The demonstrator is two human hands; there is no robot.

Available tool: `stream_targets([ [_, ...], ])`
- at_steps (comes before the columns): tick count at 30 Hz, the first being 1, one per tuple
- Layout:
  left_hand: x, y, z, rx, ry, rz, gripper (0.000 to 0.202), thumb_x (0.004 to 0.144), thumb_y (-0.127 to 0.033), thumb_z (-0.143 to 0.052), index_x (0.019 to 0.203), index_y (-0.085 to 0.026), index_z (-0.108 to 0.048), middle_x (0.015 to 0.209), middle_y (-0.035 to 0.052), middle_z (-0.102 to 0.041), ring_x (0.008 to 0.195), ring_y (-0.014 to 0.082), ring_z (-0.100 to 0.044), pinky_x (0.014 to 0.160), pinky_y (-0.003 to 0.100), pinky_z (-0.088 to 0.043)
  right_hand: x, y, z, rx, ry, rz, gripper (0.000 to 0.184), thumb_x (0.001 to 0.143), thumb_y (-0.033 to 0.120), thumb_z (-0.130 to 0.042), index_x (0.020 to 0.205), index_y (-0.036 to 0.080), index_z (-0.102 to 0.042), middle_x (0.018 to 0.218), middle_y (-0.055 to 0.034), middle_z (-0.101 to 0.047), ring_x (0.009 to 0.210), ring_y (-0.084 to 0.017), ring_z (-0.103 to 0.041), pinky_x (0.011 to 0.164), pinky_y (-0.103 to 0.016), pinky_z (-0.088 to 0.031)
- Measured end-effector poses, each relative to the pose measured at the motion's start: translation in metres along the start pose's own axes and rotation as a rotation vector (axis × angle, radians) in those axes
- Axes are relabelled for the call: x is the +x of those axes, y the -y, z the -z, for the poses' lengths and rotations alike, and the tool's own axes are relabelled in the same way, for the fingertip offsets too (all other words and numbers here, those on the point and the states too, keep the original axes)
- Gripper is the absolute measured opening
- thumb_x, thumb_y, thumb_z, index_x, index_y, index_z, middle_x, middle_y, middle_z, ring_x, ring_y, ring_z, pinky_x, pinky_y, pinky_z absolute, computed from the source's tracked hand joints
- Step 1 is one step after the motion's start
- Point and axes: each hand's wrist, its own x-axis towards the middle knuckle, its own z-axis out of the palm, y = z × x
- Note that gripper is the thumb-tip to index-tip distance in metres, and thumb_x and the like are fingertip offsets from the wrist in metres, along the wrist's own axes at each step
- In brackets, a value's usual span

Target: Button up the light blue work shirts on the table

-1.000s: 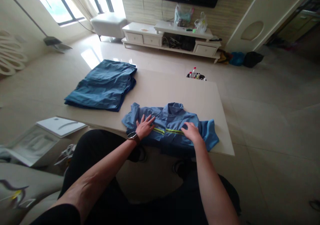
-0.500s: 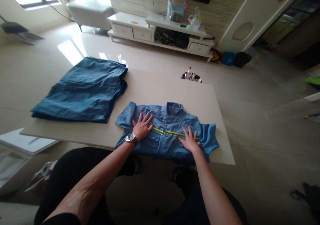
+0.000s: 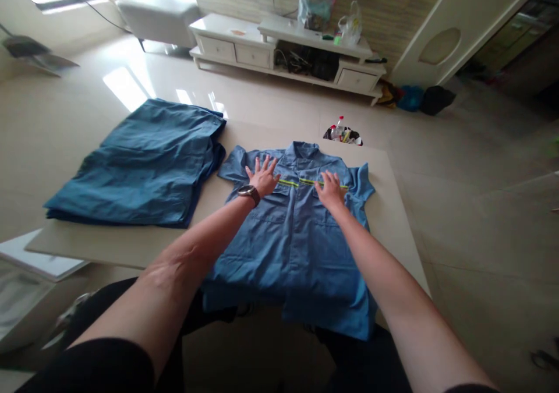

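Observation:
A blue short-sleeved work shirt (image 3: pixel 271 236) with yellow-green stripes across the chest lies face up on the table, collar away from me. Its lower hem hangs over the near edge. My left hand (image 3: pixel 263 179), with a watch (image 3: pixel 249 192) on the wrist, rests on the chest with fingers spread. On the other side of the chest lies my right hand (image 3: pixel 331 190), fingers apart and slightly bent. Neither hand grasps the cloth. To the left sits a pile of folded blue garments (image 3: pixel 135 166).
The pale table (image 3: pixel 388 206) ends just right of the shirt. Beyond it, bottles (image 3: pixel 339 126) stick out of a bin. A white TV cabinet (image 3: pixel 253 56) with plastic bags stands along the wall. A grey bench (image 3: pixel 157 17) is near the window.
Both hands have moved away from me, carrying the shirt farther up the table. More of its lower front now shows, and the collar sits closer to the far edge.

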Motion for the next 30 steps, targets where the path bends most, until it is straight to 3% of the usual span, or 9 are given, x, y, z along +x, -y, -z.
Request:
stream_targets([
  [2,-0.042,0.000,-0.003,0.000,0.086,-0.093,0.073,0.103,-0.053,-0.045,0.170,-0.036,-0.024,0.179,0.0029,-0.013,0.165,0.0427,-0.005,0.125,0.079,-0.016,-0.035,0.000,-0.006,0.005,0.035,0.070,0.049,0.107,0.035,-0.050,0.153,0.019,-0.053,0.167,-0.0121,-0.042,0.158,-0.029,-0.028,0.127,-0.051,-0.031],
  [4,-0.098,0.014,-0.011,0.014,0.135,-0.086,0.074,0.102,-0.054,-0.047,0.170,-0.036,-0.024,0.179,0.0040,-0.013,0.164,0.0445,-0.005,0.122,0.082,-0.018,-0.088,-0.012,-0.012,-0.039,0.103,0.095,0.051,0.102,0.036,-0.057,0.152,0.024,-0.056,0.168,-0.0097,-0.041,0.158,-0.036,-0.027,0.123,-0.059,-0.037],
  [8,-0.207,0.066,-0.030,0.103,0.079,-0.093,0.064,0.106,-0.046,-0.039,0.169,-0.037,-0.027,0.177,0.0038,-0.022,0.165,0.0381,-0.011,0.124,0.079,-0.018,-0.199,-0.054,-0.022,-0.172,0.280,0.034,0.064,0.102,0.050,-0.053,0.163,0.037,-0.039,0.177,-0.0030,-0.020,0.162,-0.042,-0.013,0.115,-0.074,-0.040],
  [10,-0.244,0.088,-0.036,0.128,0.079,-0.095,0.060,0.107,-0.044,-0.035,0.167,-0.038,-0.032,0.175,0.0016,-0.028,0.164,0.0350,-0.018,0.127,0.074,-0.019,-0.237,-0.070,-0.028,-0.199,0.375,0.020,0.066,0.103,0.058,-0.046,0.166,0.045,-0.030,0.179,0.0017,-0.011,0.163,-0.042,-0.005,0.115,-0.076,-0.036],
  [12,-0.263,0.101,-0.039,0.140,0.061,-0.103,0.059,0.108,-0.045,-0.035,0.167,-0.038,-0.034,0.175,-0.0006,-0.028,0.164,0.0333,-0.019,0.130,0.069,-0.018,-0.257,-0.079,-0.036,-0.233,0.416,0.029,0.066,0.105,0.062,-0.039,0.167,0.049,-0.023,0.180,0.0047,-0.005,0.164,-0.040,0.003,0.117,-0.078,-0.028],
  [14,-0.263,0.105,-0.039,0.145,0.027,-0.109,0.059,0.108,-0.047,-0.035,0.166,-0.040,-0.034,0.174,-0.0024,-0.027,0.164,0.0322,-0.018,0.131,0.066,-0.017,-0.259,-0.082,-0.044,-0.273,0.396,0.033,0.065,0.106,0.063,-0.035,0.168,0.050,-0.018,0.180,0.0058,-0.001,0.164,-0.039,0.007,0.120,-0.078,-0.022],
  [16,-0.247,0.105,-0.038,0.139,0.002,-0.114,0.059,0.107,-0.048,-0.036,0.166,-0.041,-0.033,0.174,-0.0030,-0.027,0.165,0.0314,-0.017,0.132,0.066,-0.015,-0.247,-0.082,-0.050,-0.301,0.369,0.019,0.065,0.106,0.063,-0.033,0.168,0.051,-0.016,0.180,0.0064,0.001,0.164,-0.038,0.008,0.120,-0.077,-0.021],
  [25,-0.135,0.107,-0.033,0.113,0.009,-0.113,0.060,0.108,-0.049,-0.033,0.166,-0.037,-0.034,0.175,-0.0003,-0.027,0.165,0.0326,-0.016,0.130,0.070,-0.014,-0.136,-0.076,-0.053,-0.347,0.294,0.021,0.064,0.107,0.065,-0.027,0.168,0.051,-0.013,0.179,0.0085,0.004,0.164,-0.037,0.005,0.120,-0.075,-0.023],
  [30,-0.114,0.107,-0.035,0.106,-0.026,-0.102,0.062,0.107,-0.048,-0.034,0.167,-0.034,-0.033,0.176,0.0004,-0.025,0.165,0.0345,-0.014,0.130,0.071,-0.014,-0.107,-0.076,-0.062,-0.389,0.206,0.049,0.064,0.107,0.063,-0.024,0.168,0.050,-0.013,0.180,0.0075,0.000,0.164,-0.037,0.001,0.119,-0.076,-0.025],
])
